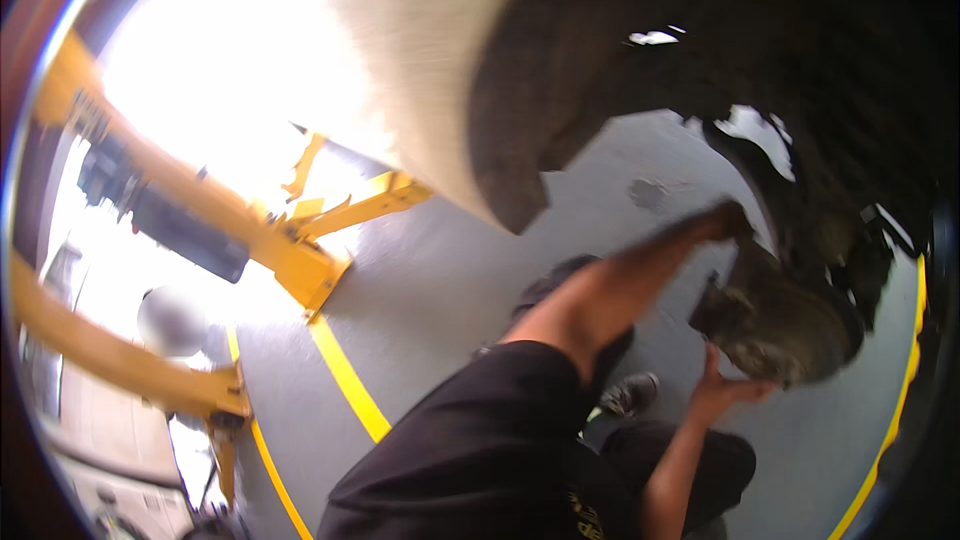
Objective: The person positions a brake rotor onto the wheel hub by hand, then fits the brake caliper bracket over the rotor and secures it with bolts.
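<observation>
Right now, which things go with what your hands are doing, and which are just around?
With the hands:
wheel hub assembly, right hand at its lower edge
dark suspension parts, blurred left hand nearby

Just around:
yellow lift frame
yellow floor line

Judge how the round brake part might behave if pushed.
The brake part is probably stiff and heavy, given its dull metallic look. Being round, it might turn. It seems joined to dark parts above, so rolling away looks unlikely.
</observation>
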A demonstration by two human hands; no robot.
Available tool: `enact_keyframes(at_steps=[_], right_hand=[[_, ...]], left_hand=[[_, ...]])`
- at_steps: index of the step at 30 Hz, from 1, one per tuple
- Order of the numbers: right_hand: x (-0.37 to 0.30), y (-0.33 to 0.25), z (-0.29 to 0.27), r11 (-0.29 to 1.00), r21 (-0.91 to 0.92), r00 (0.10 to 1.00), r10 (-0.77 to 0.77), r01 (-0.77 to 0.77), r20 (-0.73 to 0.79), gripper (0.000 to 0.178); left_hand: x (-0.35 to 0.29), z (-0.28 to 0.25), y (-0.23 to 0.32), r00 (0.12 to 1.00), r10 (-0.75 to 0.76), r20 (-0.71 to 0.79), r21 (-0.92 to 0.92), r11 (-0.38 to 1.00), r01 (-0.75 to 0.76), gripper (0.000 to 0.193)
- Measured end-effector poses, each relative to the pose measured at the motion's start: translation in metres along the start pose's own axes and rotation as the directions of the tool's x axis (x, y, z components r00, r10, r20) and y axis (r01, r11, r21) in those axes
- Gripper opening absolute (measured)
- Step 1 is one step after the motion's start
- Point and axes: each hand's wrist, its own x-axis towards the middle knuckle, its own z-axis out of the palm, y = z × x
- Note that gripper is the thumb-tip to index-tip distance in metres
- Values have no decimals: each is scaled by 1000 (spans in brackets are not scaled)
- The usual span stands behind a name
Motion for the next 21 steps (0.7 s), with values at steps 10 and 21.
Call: enact_keyframes(at_steps=[10,21], right_hand=[[4,-11,-7,893,81,890,428,-443,158,155],[18,-27,-17,834,139,839,502,-533,208,154]], left_hand=[[-130,-22,219,764,612,-204,387,767,-511,30],[-128,57,230,685,622,379,315,609,-728,26]])
